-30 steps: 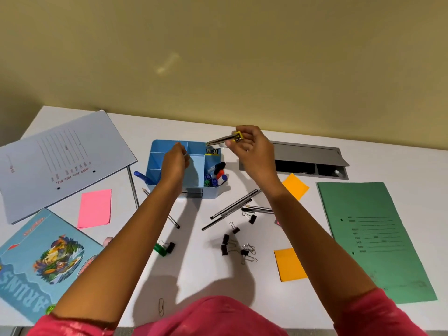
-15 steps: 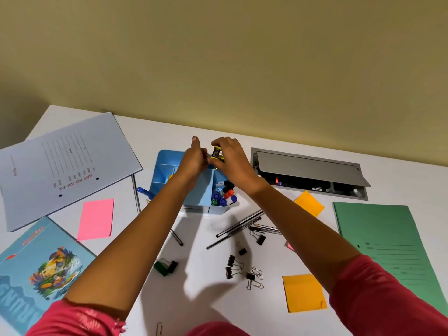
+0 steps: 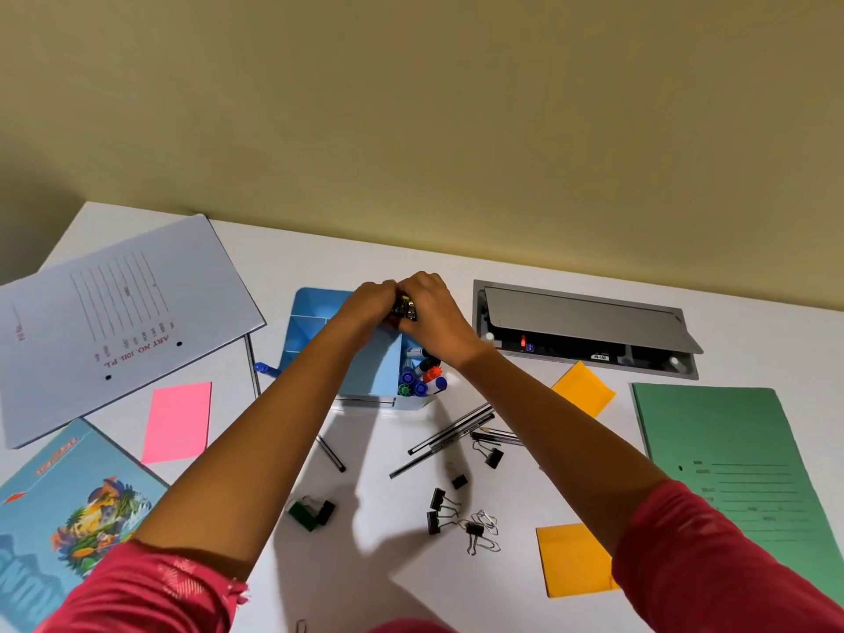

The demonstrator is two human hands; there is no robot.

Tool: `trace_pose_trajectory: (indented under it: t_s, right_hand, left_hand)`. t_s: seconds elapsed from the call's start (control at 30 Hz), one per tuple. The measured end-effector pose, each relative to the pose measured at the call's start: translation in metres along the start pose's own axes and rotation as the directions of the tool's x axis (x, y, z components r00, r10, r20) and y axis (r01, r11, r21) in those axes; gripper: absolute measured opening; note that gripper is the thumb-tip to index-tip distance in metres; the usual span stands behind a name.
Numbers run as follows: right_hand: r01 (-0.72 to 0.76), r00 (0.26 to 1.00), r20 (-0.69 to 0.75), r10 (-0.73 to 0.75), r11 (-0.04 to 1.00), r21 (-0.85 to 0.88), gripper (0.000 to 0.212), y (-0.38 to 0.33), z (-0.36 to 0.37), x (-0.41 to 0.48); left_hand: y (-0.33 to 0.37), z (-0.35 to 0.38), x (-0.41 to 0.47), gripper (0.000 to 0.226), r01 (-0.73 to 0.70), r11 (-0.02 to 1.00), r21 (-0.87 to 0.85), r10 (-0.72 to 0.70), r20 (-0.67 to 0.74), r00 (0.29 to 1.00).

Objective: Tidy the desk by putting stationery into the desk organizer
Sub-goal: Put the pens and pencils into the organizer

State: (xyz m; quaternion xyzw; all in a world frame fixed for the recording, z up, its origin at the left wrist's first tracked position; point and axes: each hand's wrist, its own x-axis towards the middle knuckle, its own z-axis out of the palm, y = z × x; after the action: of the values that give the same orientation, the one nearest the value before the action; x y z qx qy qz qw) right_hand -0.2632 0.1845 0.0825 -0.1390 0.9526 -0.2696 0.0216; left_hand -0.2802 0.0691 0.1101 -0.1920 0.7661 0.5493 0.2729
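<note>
Crowding organizer [image 3: 315, 331]: pencils [image 3: 450, 434], binder clips [image 3: 440, 509].

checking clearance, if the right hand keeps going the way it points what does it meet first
Probably the left hand: the right hand points left over the blue plastic desk organizer, and the two hands already meet around a small yellow-and-metal item.

Both bare forearms reach forward from rolled-up pink-red sleeves and converge toward the far middle of the tabletop. The left hand [image 3: 371, 303] and the right hand [image 3: 434, 312] meet knuckle to knuckle, fingers curled downward and inward. Their fingertips pinch together around something small between them, palms facing each other.
</note>
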Motion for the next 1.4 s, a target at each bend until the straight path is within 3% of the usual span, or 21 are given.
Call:
trace_pose_trajectory:
  t_s: [0.57, 0.67, 0.8, 0.97, 1.17, 1.27, 1.4]
  right_hand:
    - [-0.006, 0.999, 0.036, 0.005, 0.999, 0.038, 0.044, 0.003, 0.001, 0.004]
    - [-0.021, 1.0, 0.024, 0.02, 0.997, 0.07, 0.035, 0.008, -0.001, 0.003]
    - [-0.077, 0.993, -0.077, 0.086, 0.991, 0.114, 0.024, 0.019, -0.002, -0.004]
    - [-0.151, 0.946, -0.252, 0.204, 0.965, 0.212, 0.026, 0.034, -0.014, -0.018]
    - [-0.065, 0.883, -0.433, 0.182, 0.96, 0.271, 0.016, 0.052, -0.031, -0.061]
    - [-0.191, 0.867, -0.407, 0.286, 0.947, 0.26, 0.014, 0.065, -0.036, -0.088]
    - [-0.265, 0.851, -0.391, 0.35, 0.93, 0.255, 0.012, 0.085, -0.033, -0.137]
  left_hand:
    - [0.002, -0.001, 0.001, 0.058, 0.001, 0.985, 0.175, -0.009, 0.046, 0.999]
    - [0.0, -0.001, 0.003, 0.068, -0.015, 0.98, 0.198, 0.012, 0.016, 1.0]
    - [-0.005, 0.003, 0.002, 0.069, 0.0, 0.941, 0.338, 0.031, -0.086, 0.996]
    - [-0.003, 0.004, -0.01, 0.072, -0.003, 0.869, 0.494, 0.077, -0.13, 0.989]
    - [-0.005, 0.01, -0.017, 0.072, -0.026, 0.871, 0.491, 0.107, -0.139, 0.984]
    - [-0.009, 0.007, -0.028, 0.062, -0.114, 0.916, 0.384, 0.181, -0.146, 0.973]
    - [-0.021, 0.005, -0.05, 0.039, -0.317, 0.931, 0.181, 0.354, -0.237, 0.905]
